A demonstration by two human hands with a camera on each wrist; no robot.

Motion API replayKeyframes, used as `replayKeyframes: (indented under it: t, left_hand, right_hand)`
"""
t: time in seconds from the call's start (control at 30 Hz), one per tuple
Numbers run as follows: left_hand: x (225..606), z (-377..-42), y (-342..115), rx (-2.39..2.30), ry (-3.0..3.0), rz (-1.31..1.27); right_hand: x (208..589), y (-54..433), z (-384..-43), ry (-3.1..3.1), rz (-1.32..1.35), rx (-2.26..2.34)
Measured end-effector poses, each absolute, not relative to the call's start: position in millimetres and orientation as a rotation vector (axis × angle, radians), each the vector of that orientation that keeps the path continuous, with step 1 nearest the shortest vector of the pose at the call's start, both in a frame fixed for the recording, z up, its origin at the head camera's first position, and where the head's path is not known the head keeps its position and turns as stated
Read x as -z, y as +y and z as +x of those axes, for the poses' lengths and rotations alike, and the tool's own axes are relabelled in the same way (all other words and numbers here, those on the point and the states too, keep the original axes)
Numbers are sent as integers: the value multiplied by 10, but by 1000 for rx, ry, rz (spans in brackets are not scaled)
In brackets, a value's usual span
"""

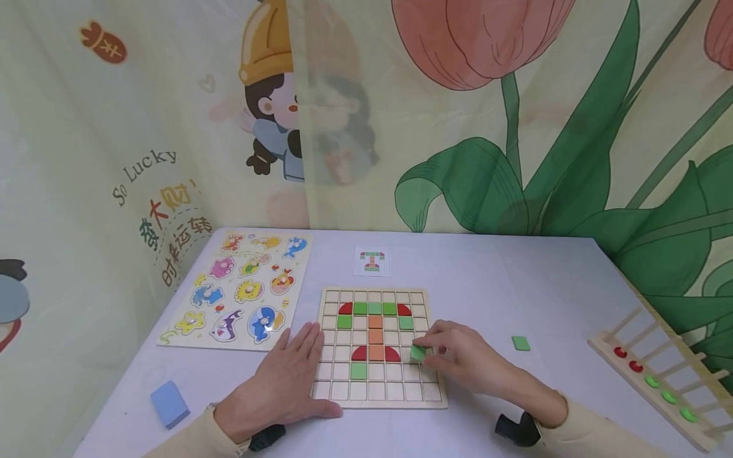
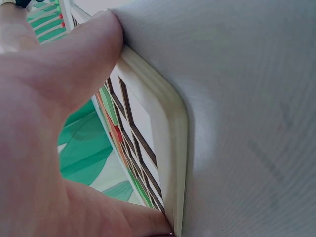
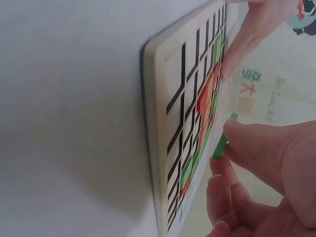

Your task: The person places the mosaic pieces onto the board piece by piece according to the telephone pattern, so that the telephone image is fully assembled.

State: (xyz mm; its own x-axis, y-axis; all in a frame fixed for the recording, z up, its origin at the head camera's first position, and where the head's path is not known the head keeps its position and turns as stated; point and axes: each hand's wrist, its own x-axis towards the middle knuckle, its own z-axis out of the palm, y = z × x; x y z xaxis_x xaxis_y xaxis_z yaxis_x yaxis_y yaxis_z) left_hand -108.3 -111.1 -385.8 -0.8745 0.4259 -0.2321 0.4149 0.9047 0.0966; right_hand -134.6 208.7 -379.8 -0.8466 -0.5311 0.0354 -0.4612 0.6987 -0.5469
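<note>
A wooden grid board (image 1: 350, 391) lies on the table, holding green square tiles, orange square tiles (image 1: 375, 336) and red quarter-round tiles (image 1: 359, 353) in some cells. My right hand (image 1: 469, 357) pinches a green square tile (image 1: 418, 352) between thumb and fingertips over the board's right part; in the right wrist view that green tile (image 3: 225, 138) stands on edge, above the grid. My left hand (image 1: 280, 381) lies with fingers extended along the board's left edge, thumb at the front edge. In the left wrist view the thumb (image 2: 84, 54) touches the board's rim (image 2: 170, 123).
A small pattern card (image 1: 372, 261) lies behind the board. At left are a sea-animal puzzle board (image 1: 231, 340) and a blue block (image 1: 170, 404). Rightward lie a loose green tile (image 1: 521, 343) and a wooden peg rack (image 1: 647, 381) with red and green pieces.
</note>
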Motion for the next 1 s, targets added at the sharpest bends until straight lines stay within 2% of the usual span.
replayKeyframes:
  t: [0.5,1.0]
  left_hand:
    - [3842,-1084,-1105,-47,2812,620]
    - [3855,-1080,-1111,-31,2828,637]
  right_hand:
    - [3916,1570,-1318,2740,-1101,641]
    - [3913,1440,-1424,2684,-1072,670]
